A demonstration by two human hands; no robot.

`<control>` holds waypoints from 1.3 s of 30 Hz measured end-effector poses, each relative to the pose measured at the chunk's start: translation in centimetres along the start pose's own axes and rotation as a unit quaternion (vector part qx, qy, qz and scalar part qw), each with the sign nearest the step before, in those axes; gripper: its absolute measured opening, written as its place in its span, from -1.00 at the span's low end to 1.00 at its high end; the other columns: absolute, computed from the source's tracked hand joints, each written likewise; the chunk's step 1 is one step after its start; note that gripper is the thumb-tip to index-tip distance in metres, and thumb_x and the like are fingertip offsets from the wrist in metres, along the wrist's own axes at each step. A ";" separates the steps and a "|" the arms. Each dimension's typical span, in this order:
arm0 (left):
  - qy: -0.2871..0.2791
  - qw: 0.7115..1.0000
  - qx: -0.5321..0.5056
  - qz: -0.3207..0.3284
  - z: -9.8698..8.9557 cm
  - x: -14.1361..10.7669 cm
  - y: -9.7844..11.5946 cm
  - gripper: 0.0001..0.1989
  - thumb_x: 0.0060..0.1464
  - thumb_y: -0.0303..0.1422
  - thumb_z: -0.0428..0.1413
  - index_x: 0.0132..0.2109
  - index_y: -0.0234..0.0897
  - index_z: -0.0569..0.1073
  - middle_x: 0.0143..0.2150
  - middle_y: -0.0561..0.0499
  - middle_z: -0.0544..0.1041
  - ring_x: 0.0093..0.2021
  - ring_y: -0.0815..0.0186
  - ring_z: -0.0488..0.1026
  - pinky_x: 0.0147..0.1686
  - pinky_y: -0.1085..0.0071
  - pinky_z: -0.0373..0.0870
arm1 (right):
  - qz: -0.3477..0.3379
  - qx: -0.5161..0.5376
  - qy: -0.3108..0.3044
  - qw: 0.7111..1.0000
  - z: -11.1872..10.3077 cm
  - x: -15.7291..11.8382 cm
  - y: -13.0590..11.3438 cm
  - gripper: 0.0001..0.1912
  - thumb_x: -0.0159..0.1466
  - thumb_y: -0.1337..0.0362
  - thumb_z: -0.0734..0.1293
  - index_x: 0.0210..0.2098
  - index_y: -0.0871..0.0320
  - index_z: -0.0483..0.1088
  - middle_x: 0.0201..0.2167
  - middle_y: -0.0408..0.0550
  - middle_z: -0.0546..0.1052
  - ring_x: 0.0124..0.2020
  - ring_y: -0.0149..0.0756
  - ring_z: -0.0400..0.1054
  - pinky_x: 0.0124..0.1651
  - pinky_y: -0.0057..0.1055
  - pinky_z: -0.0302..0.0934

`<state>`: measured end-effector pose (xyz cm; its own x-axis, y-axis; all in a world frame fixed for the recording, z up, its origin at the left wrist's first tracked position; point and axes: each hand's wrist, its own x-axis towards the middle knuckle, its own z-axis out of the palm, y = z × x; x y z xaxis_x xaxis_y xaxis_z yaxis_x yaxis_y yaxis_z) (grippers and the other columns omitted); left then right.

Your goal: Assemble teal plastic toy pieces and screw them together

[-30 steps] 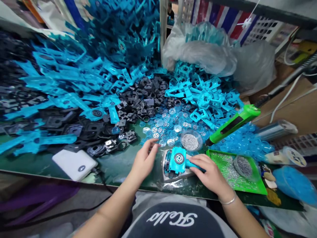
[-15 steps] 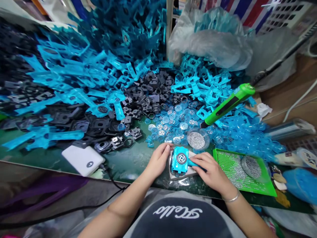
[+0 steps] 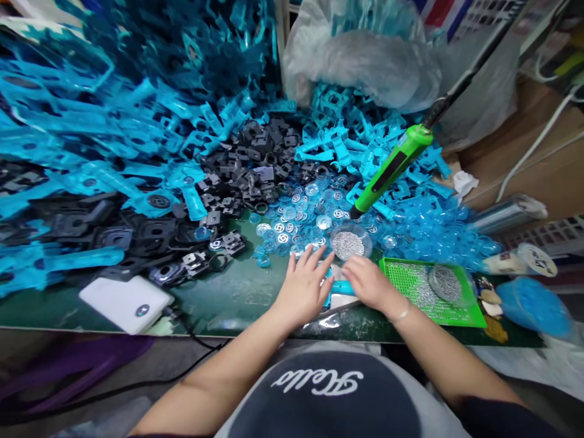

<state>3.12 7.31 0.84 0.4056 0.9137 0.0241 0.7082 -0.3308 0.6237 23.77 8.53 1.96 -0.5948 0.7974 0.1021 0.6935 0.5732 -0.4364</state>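
Observation:
My left hand (image 3: 305, 287) lies palm down over a blue plastic part (image 3: 343, 288), fingers outstretched and apart, hiding most of its body. The part's narrow arm shows between my hands, on a pale block (image 3: 343, 300) at the bench edge. My right hand (image 3: 371, 283) is curled with its fingers together, over the end of that arm and close to the near rim of a clear dish of small metal screws (image 3: 349, 243). Whatever its fingertips hold is hidden. Clear blue discs with white swirls (image 3: 283, 229) lie just beyond my left fingers.
A green electric screwdriver (image 3: 392, 170) hangs tilted above the dish. On the right stands a green tray (image 3: 410, 298) with loose screws and another dish. Blue parts (image 3: 150, 140) and black parts (image 3: 255, 161) heap up behind. A white power bank (image 3: 125, 303) with a cable lies left.
My left hand has moved from the part's left edge to over it, fingers spreading. My right hand has shifted forward from the arm toward the screw dish. The whole view has shifted slightly.

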 end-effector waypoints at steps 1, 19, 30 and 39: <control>-0.008 1.000 0.004 -0.003 0.0 0.1 -0.1 -0.50 0.35 -0.23 -0.03 0.37 -0.16 0.33 0.46 -0.21 0.26 0.49 -0.20 0.04 0.37 -0.40 -0.15 | 0.001 -0.035 0.008 0.999 0.5 0.3 0.1 -0.64 0.49 0.34 0.09 -0.31 0.18 0.45 -0.35 0.01 0.48 -0.26 -0.21 0.36 -0.12 -0.25 0.29; 0.001 0.997 0.075 -0.001 -1.1 5.1 -1.6 -0.48 0.27 -0.17 0.05 0.31 -0.23 0.39 0.37 -0.29 0.32 0.34 -0.13 0.26 0.25 -0.09 0.24 | 0.217 -0.118 -0.111 0.963 -1.8 6.9 1.2 -0.73 0.40 0.44 0.22 -0.13 0.31 0.57 -0.15 0.26 0.65 -0.09 -0.08 0.57 0.00 -0.31 0.37; -0.154 0.935 0.292 0.127 -0.4 16.1 1.8 -0.92 -0.03 -0.42 0.26 -0.37 -0.34 0.65 -0.29 -0.29 0.65 -0.06 -0.10 0.53 -0.08 0.17 0.38 | 0.228 -0.095 -0.125 0.961 -1.9 6.9 2.7 -0.70 0.33 0.44 0.28 -0.02 0.39 0.57 -0.05 0.39 0.62 0.04 -0.05 0.54 0.17 -0.32 0.33; -0.135 0.937 0.294 0.135 -1.8 15.3 0.5 -0.73 0.17 -0.42 0.07 -0.24 -0.16 0.70 -0.20 -0.11 0.71 -0.14 0.09 0.61 -0.19 0.29 0.38 | 0.205 -0.073 -0.083 0.972 -3.9 6.5 3.3 -0.66 0.39 0.51 0.15 -0.06 0.31 0.55 -0.10 0.29 0.63 -0.02 -0.06 0.54 0.01 -0.32 0.34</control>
<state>8.58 21.53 2.93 0.6912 0.7110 -0.1291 0.7221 -0.6866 0.0843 23.77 16.33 4.63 -0.3046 0.9300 -0.2056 0.9297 0.2434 -0.2765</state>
